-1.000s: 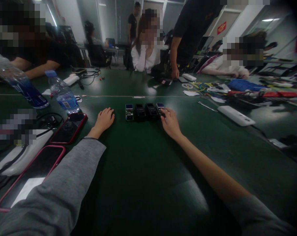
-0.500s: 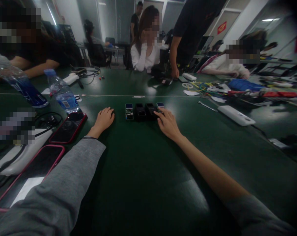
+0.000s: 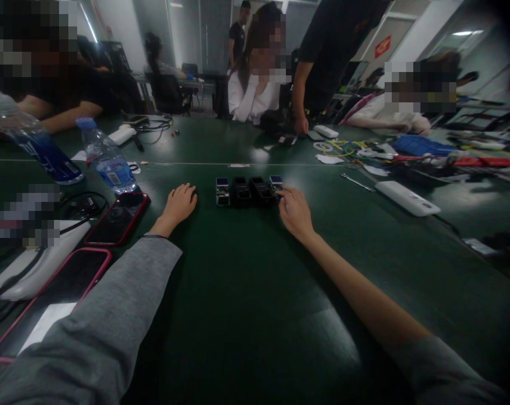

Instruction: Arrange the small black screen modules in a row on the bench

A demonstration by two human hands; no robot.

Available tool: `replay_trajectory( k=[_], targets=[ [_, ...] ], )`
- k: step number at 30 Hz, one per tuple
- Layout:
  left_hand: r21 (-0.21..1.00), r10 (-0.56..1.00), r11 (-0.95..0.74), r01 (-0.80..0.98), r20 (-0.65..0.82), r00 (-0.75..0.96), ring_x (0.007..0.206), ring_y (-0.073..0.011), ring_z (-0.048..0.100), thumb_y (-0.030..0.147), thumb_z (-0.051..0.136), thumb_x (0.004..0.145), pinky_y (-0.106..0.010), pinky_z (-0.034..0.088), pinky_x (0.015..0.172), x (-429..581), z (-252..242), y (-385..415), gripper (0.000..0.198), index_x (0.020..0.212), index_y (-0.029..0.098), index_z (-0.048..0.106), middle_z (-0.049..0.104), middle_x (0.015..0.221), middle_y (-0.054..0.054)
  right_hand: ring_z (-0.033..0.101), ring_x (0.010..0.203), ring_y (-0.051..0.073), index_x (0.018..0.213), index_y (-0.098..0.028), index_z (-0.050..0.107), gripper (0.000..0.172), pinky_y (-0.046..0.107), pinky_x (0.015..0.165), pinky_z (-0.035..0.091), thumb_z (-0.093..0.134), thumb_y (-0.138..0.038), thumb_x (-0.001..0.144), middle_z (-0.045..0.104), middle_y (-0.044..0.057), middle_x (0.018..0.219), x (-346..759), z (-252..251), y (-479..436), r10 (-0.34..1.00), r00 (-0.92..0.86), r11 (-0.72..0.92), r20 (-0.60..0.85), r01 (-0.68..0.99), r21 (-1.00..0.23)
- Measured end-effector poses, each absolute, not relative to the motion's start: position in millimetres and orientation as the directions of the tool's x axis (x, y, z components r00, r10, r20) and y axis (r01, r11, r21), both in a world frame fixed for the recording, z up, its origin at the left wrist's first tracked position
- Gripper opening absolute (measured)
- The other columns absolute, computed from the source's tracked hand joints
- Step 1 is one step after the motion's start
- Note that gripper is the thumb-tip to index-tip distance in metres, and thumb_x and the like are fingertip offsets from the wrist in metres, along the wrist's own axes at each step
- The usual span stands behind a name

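Note:
A short row of small electronic modules lies on the dark green table [image 3: 246, 292]: a board with a blue screen [image 3: 222, 191] at the left, two black blocks [image 3: 250, 191] in the middle, and another blue-screened module [image 3: 275, 182] at the right. My right hand [image 3: 294, 212] rests at the right end of the row, its fingertips curled against the right module and the black block beside it. My left hand [image 3: 177, 206] lies palm down on the table left of the row, fingers loosely bent, holding nothing and apart from the modules.
Two red-cased phones [image 3: 117, 219] [image 3: 52, 301] and two water bottles [image 3: 107, 160] [image 3: 37, 143] lie at my left. A white power bank [image 3: 407, 198], a metal tool [image 3: 356, 182] and cables are at the right. Several other people sit or stand across the table.
My right hand slid slightly left along the row's right end, then back right. My left hand stayed in place.

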State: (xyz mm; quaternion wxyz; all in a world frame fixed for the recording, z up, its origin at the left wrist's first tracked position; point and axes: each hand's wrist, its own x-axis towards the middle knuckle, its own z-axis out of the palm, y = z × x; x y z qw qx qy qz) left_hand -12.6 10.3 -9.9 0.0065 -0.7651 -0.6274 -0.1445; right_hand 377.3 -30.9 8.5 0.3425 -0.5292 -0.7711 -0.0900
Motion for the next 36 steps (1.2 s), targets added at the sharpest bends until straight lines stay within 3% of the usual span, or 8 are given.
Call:
replay_trajectory(
  k=[5, 10, 18, 36],
  targets=[
    [0.173, 0.956, -0.203, 0.964, 0.248, 0.157, 0.152, -0.032, 0.044, 0.034, 0.037, 0.108, -0.056, 0.035, 0.125, -11, -10, 8, 0.049, 0.15, 0.017, 0.054, 0.05, 0.162, -0.016, 0.057, 0.126, 0.036, 0.124, -0.017, 0.066, 0.037, 0.062, 0.107, 0.05, 0.038, -0.023, 0.102, 0.062, 0.018, 0.13, 376, 9, -31, 0.751, -0.202, 0.43, 0.629, 0.872, -0.233],
    [0.173, 0.955, -0.208, 0.963, 0.249, 0.161, 0.151, -0.0319, 0.045, 0.034, 0.037, 0.107, -0.057, 0.035, 0.124, -11, -10, 8, 0.049, 0.15, 0.017, 0.054, 0.05, 0.162, -0.016, 0.051, 0.133, 0.038, 0.132, -0.022, 0.062, 0.036, 0.064, 0.106, 0.049, 0.044, -0.025, 0.102, 0.055, 0.016, 0.142, 374, 12, -35, 0.733, -0.227, 0.437, 0.641, 0.879, -0.189],
    [0.182, 0.963, -0.201, 0.963, 0.219, 0.16, 0.153, -0.032, 0.042, 0.035, 0.036, 0.108, -0.055, 0.033, 0.126, -11, -7, 8, 0.05, 0.151, 0.014, 0.052, 0.047, 0.163, -0.017, 0.046, 0.137, 0.039, 0.13, -0.023, 0.064, 0.03, 0.063, 0.107, 0.047, 0.052, -0.035, 0.105, 0.049, 0.016, 0.147, 372, 14, -38, 0.735, -0.319, 0.48, 0.598, 0.868, -0.127],
    [0.183, 0.955, -0.216, 0.959, 0.246, 0.168, 0.152, -0.0318, 0.044, 0.036, 0.036, 0.109, -0.056, 0.034, 0.125, -14, -13, 11, 0.05, 0.151, 0.017, 0.053, 0.049, 0.162, -0.016, 0.057, 0.122, 0.034, 0.117, -0.025, 0.072, 0.023, 0.051, 0.095, 0.051, 0.051, -0.026, 0.108, 0.064, 0.012, 0.127, 371, 9, -28, 0.674, -0.297, 0.486, 0.676, 0.868, -0.102]
  ],
)
